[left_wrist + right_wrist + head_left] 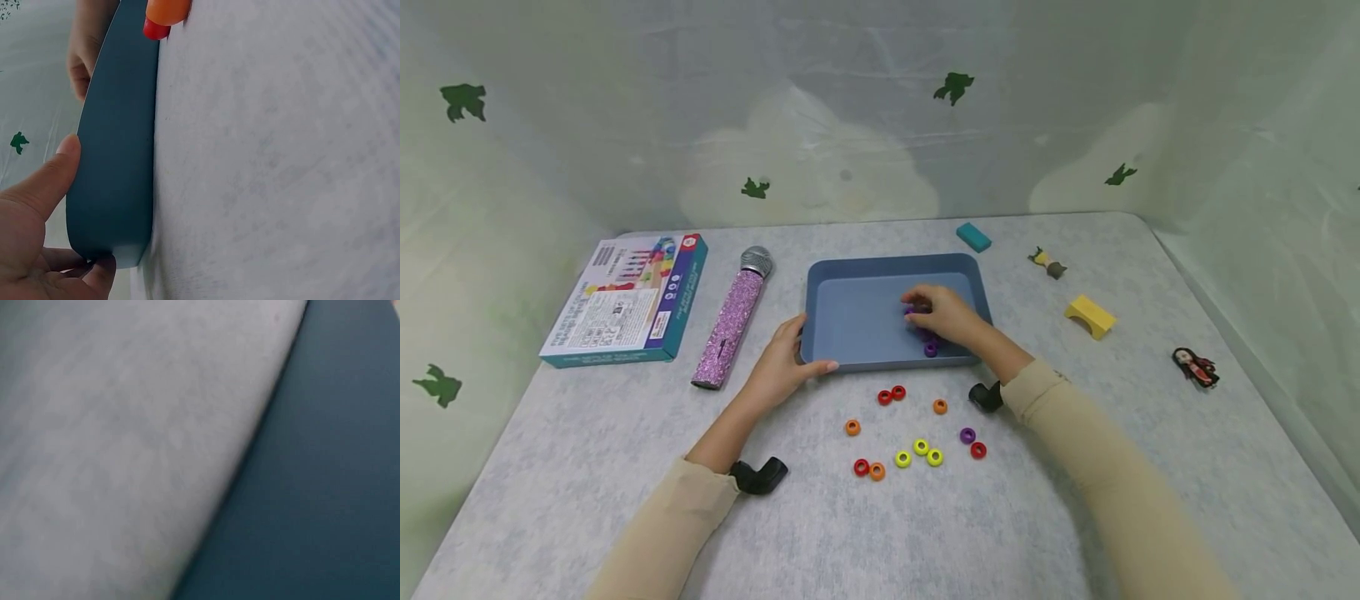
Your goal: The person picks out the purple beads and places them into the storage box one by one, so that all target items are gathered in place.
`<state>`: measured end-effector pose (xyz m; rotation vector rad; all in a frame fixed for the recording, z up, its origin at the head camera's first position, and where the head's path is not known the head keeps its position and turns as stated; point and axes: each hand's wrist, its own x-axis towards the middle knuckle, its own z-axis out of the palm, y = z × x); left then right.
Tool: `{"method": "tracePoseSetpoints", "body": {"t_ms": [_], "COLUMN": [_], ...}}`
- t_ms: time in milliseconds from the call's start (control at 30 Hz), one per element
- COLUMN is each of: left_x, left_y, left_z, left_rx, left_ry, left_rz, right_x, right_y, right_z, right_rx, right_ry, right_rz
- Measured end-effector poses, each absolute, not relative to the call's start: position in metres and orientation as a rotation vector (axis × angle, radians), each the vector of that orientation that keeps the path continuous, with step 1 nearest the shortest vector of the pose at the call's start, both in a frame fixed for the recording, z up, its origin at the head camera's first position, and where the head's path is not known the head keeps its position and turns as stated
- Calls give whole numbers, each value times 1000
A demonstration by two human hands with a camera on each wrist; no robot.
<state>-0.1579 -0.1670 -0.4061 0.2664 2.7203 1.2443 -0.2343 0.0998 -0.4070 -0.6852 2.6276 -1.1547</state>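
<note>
My left hand (778, 371) grips the near left corner of a blue-grey tray (857, 321). In the left wrist view, the thumb lies against the rim and curled fingers (100, 275) meet the corner of the wall. Inside the tray at the right, my right hand (951, 315) has thumb and fingers curled together with purple between the tips, seemingly a bead. Another purple bead (931, 349) lies in the tray just below that hand; the hand covers part of the group. The right wrist view holds only the tray wall (325, 469) and the tabletop, without the hand.
Red, orange, purple and yellow beads (921, 447) lie scattered before the tray. Left of it are a glittery pink microphone (730, 329) and a boxed set (625, 300). A teal block (973, 237), a small figure (1047, 262), a yellow arch block (1091, 316) and a doll (1196, 367) lie rightward.
</note>
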Motion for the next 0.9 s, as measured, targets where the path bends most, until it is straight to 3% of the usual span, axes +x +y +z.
{"method": "tracePoseSetpoints", "body": {"t_ms": [400, 667, 900], "left_x": [-157, -157, -158], "left_y": [-167, -168, -168], "left_z": [-407, -407, -407], "left_rx": [259, 265, 265], "left_ry": [2717, 2717, 2715], "left_rz": [1252, 1260, 1267], "right_x": [-159, -117, -103], "right_y": [136, 161, 175], "right_z": [-386, -401, -417], "right_rx": [-998, -993, -889], "right_ry": [2577, 2397, 2249], "right_rz": [-1370, -1338, -1265]}}
